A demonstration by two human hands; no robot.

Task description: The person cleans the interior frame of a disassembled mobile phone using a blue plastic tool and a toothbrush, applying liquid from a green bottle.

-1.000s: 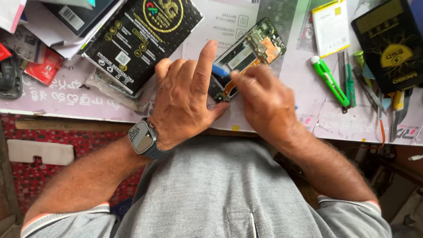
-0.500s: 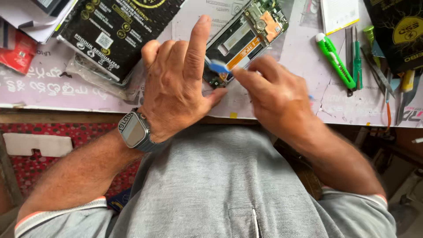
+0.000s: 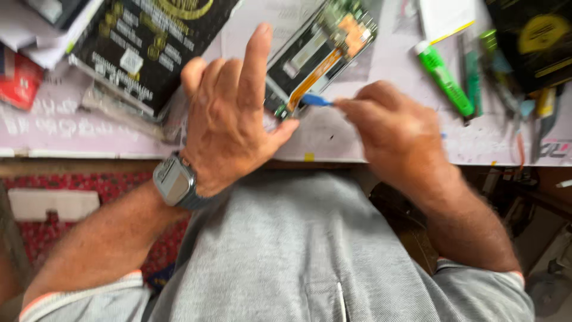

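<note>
An opened phone (image 3: 322, 50) with bare circuit boards and an orange flex cable lies tilted on the pink work mat (image 3: 381, 128). My left hand (image 3: 229, 116) rests on its near-left end, fingers spread and index finger raised, a grey wristwatch (image 3: 174, 180) on the wrist. My right hand (image 3: 390, 125) pinches a small blue pry tool (image 3: 316, 100), whose tip points at the phone's lower edge by the orange cable.
A black printed box (image 3: 143, 48) lies at the upper left beside papers and a red packet (image 3: 18, 80). A green-handled tool (image 3: 444, 77), tweezers and other hand tools lie at the right, under a black and yellow box (image 3: 533, 36). The table's front edge (image 3: 77, 161) runs just below my hands.
The view has drawn nearer. My right hand has pulled back to the right, and the blue pry tool now shows clear of the phone. My left hand keeps its hold.
</note>
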